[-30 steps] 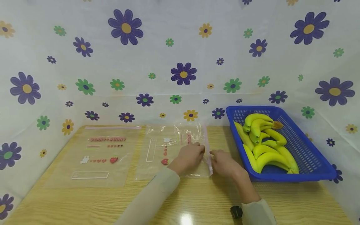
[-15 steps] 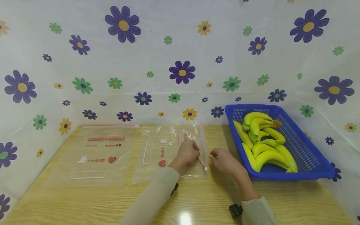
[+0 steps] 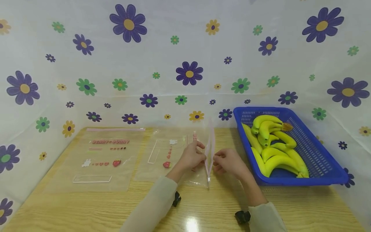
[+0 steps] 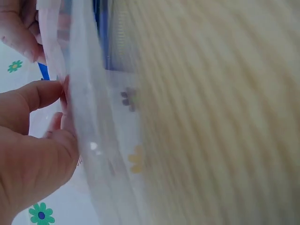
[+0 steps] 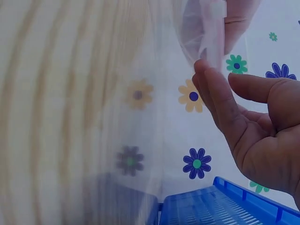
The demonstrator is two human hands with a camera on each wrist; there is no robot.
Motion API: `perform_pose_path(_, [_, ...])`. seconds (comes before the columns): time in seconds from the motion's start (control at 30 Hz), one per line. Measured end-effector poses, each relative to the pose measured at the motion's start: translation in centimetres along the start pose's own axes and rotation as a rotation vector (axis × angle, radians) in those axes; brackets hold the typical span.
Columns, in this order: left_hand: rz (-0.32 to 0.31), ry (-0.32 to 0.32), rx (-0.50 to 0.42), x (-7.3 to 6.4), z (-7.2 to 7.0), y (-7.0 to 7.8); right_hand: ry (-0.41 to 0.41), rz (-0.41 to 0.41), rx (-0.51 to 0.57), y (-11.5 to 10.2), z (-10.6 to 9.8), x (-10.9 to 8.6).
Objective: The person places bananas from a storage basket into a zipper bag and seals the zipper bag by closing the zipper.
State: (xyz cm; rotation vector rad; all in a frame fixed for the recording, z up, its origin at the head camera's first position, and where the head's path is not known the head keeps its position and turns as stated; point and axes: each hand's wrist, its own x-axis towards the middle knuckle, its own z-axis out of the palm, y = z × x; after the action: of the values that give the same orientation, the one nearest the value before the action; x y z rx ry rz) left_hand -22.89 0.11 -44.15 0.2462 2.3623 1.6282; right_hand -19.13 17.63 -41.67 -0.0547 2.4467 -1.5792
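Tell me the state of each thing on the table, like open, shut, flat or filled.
Blue perforated plastic basket: upright, open-topped, partly filled.
Yellow curved bananas: unpeeled, heaped along the basket's left side.
Pink-zipped clear plastic bag nearer the basket: mouth parted, slider at its near end, nothing visible inside.
Pink-zipped clear plastic bag farther left: flat, zip looks shut.

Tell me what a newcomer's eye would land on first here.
Probably the yellow bananas in the blue basket, on the right of the table in the head view. Next, the flowered white backdrop behind it. Then, near the centre, a clear bag, its pink-edged mouth gaping between the left hand and right hand.
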Motion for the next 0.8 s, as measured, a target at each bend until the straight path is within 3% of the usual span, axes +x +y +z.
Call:
perform_pose_path(0.27, [0.065, -0.066, 0.058, -1.1, 0.3, 0.5, 0.013, -0.064, 0.052, -0.1, 0.4, 0.0])
perform_pose_path(0.47, [0.085, -0.044, 0.192, -1.6, 0.6, 0.8, 0.032, -0.077, 0.027, -0.2, 0.7, -0.1])
perform_pose_path(0.73, [0.176, 0.138, 0.394, -2.0, 0.2, 2.4, 0.136, -0.009, 0.036, -0.7, 0.9, 0.0])
perform_pose_path(0.8, [0.226, 0.192, 0.465, -2.4, 0.0, 3.1, 0.149, -0.01, 0.053, -0.7, 0.8, 0.0])
